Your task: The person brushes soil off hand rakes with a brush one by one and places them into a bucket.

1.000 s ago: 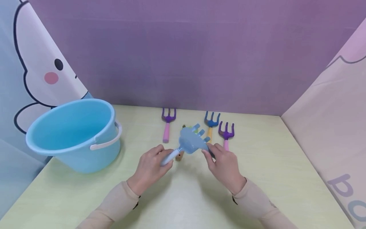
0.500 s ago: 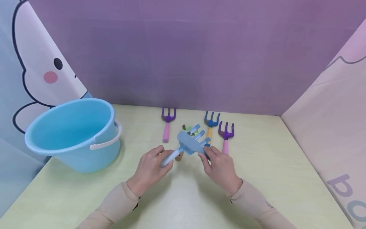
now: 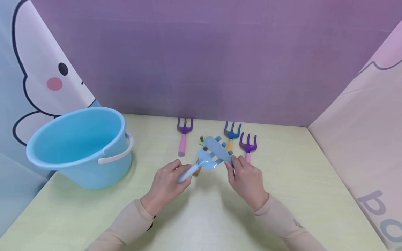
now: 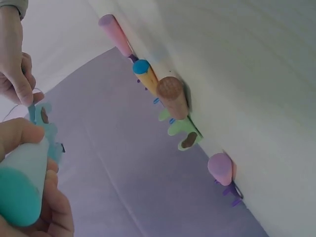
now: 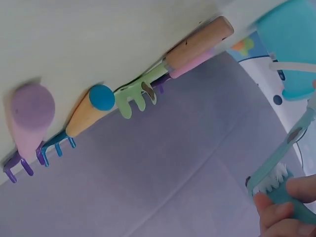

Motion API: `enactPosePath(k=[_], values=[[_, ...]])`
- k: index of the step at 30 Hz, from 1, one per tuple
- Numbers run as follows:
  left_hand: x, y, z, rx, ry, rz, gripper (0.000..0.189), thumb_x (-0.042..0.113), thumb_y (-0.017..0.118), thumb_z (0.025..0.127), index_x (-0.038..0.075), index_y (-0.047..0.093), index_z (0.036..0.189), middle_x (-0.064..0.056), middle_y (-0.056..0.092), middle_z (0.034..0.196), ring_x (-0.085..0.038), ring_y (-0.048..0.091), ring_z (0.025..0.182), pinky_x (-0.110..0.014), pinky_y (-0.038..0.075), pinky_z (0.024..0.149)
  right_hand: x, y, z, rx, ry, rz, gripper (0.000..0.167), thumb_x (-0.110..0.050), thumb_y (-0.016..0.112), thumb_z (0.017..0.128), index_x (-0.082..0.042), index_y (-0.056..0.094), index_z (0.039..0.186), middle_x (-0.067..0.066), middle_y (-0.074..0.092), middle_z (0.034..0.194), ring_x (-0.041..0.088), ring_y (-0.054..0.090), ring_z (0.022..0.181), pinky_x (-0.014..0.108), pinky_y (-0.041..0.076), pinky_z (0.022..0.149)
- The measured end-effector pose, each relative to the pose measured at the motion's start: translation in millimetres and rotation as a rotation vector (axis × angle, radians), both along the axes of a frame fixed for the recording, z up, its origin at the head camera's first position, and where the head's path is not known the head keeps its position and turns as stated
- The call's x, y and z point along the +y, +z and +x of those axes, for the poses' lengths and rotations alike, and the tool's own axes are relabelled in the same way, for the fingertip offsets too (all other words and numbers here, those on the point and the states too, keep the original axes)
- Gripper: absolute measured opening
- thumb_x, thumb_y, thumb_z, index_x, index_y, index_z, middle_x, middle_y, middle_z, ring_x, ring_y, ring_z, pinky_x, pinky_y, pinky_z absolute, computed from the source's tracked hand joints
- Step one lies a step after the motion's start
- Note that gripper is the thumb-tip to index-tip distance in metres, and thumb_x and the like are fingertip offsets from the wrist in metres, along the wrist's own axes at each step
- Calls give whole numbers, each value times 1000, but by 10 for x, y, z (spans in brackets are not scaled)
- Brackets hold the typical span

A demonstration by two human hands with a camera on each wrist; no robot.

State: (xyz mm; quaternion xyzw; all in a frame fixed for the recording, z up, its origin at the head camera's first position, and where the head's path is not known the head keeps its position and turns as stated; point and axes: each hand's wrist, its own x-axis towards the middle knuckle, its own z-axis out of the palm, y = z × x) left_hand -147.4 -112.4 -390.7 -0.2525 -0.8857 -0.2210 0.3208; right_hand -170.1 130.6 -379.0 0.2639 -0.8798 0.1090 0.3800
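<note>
My left hand (image 3: 166, 183) grips the pale handle of a light blue toy garden fork (image 3: 205, 161), held above the table. In the left wrist view that handle (image 4: 24, 182) ends in teal. Dark brown marks show on the fork (image 5: 279, 155) in the right wrist view. My right hand (image 3: 248, 179) pinches a blue brush (image 3: 218, 149), which lies across the fork's prongs and hides part of them. White bristles (image 5: 273, 180) face the fork. Under the held fork lies a green fork (image 4: 182, 129) with a brown handle, mostly hidden in the head view.
A light blue bucket (image 3: 122, 158) with a white handle stands at the left. On the table (image 3: 201, 223) behind my hands lie a purple fork (image 3: 184, 129), a blue fork (image 3: 232, 134) with a yellow handle and another purple fork (image 3: 248, 146). A purple backdrop (image 3: 201, 62) rises behind.
The brush first shifted slightly left and down, then moved up and right with my right hand, uncovering the fork's base. My left hand and the fork have barely moved.
</note>
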Motion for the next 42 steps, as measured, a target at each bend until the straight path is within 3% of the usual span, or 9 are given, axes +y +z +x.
enactPosePath(k=[7, 13, 21, 23, 26, 30, 35, 42], values=[[-26, -15, 31, 46, -26, 20, 27, 8, 77, 64, 9, 72, 90, 5, 45, 65, -2, 33, 53, -11, 28, 46, -82, -68, 15, 94, 13, 46, 52, -32, 32, 98, 4, 68, 86, 8, 59, 62, 9, 35, 38, 18, 26, 33], [-46, -27, 44, 40, -26, 16, 26, 7, 76, 65, 10, 72, 91, 4, 45, 65, -2, 35, 53, -11, 30, 46, -156, -70, 53, 88, 53, 69, 55, -34, 28, 98, 2, 68, 85, 6, 59, 61, 8, 39, 39, 18, 26, 33], [-31, -23, 31, 38, -29, 25, 26, 7, 77, 64, 9, 72, 90, 4, 46, 65, -2, 36, 53, -12, 32, 46, -164, -43, 98, -2, 88, 60, 63, -39, 21, 99, 0, 68, 84, 5, 61, 63, 9, 46, 43, 18, 32, 36], [-24, -29, 30, 34, -33, 26, 26, 7, 77, 64, 10, 72, 90, 4, 46, 65, -2, 36, 52, -12, 32, 46, -153, -43, 105, -20, 102, 61, 59, -38, 25, 98, -1, 68, 83, 3, 59, 62, 8, 46, 43, 18, 32, 37], [-13, -39, 26, 28, -39, 31, 27, 6, 76, 64, 10, 72, 91, 4, 46, 65, -2, 36, 52, -12, 32, 46, -142, -34, 108, -87, 130, 23, 39, -30, 45, 95, -1, 68, 83, 1, 57, 61, 7, 44, 46, 16, 33, 39], [-6, -40, 15, 18, -36, 26, 26, 7, 75, 66, 11, 72, 91, 4, 47, 66, -2, 35, 53, -12, 32, 46, -139, 0, 84, -279, 147, -120, 17, -17, 65, 83, -1, 68, 84, -2, 55, 61, 5, 42, 50, 16, 35, 45], [-9, -24, 21, -12, -18, -2, 25, 10, 76, 66, 11, 72, 90, 5, 47, 66, -3, 36, 53, -13, 32, 46, -118, 25, 57, -508, 143, -281, 16, -16, 63, 86, -2, 70, 89, -3, 53, 62, 4, 41, 51, 17, 37, 49], [-19, -30, 29, -24, -18, -27, 24, 11, 76, 66, 12, 72, 90, 5, 46, 66, -3, 35, 53, -13, 30, 46, -113, 45, 35, -669, 125, -378, 18, -17, 58, 89, -4, 69, 93, -4, 48, 58, 7, 41, 52, 21, 37, 51]])
